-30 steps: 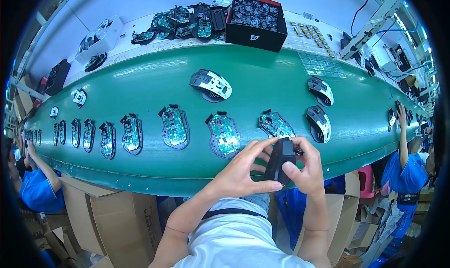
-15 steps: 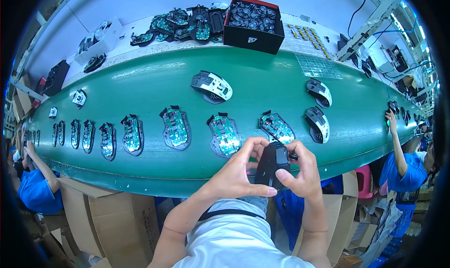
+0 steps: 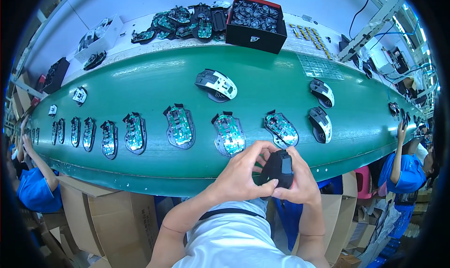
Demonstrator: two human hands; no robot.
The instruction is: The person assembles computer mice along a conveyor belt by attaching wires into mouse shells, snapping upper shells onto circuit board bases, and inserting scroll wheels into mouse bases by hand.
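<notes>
Both of my hands hold one black mouse shell [image 3: 280, 167] just in front of my chest, at the near edge of the green conveyor belt [image 3: 154, 80]. My left hand [image 3: 243, 172] grips its left side with the thumb pressing toward the middle. My right hand [image 3: 300, 176] wraps the right side. On the belt just beyond my hands lie open mouse bases with green circuit boards [image 3: 229, 133] [image 3: 280, 128], in a row running off to the left [image 3: 179, 126].
A black and white assembled mouse [image 3: 216, 85] lies mid-belt, two more [image 3: 321, 124] at the right. A black box of parts [image 3: 256, 22] and loose boards stand on the white shelf beyond. Workers in blue sit at left [image 3: 35, 188] and right [image 3: 403, 169]. Cardboard boxes [image 3: 112, 216] stand below.
My hands have drawn the black shell slightly down and toward my body, and the left thumb has shifted on it. The belt's items have drifted slightly.
</notes>
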